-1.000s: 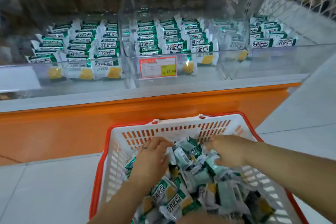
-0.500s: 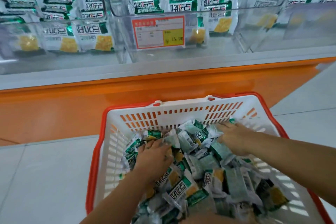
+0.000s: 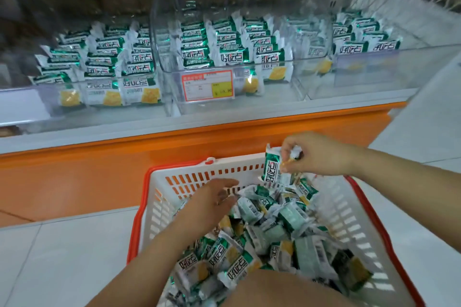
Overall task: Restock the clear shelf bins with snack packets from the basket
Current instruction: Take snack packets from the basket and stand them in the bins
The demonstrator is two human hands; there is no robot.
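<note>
Green-and-white snack packet [image 3: 273, 169] upright in pinch of right hand [image 3: 318, 154] above basket [image 3: 194, 168]; left hand [image 3: 212, 203] slack over pile [image 3: 274, 232].

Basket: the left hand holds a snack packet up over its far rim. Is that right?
No: the head view shows the right hand holds the snack packet up over the far rim of the basket; the left hand is open over the pile.

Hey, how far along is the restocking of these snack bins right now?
Done: the clear bins hold rows of shelved packets, with bare space at their fronts. In hand: the right hand pinches one packet above the basket; the left hand is open over the pile. Left: the basket is heaped, so most remains.
</note>
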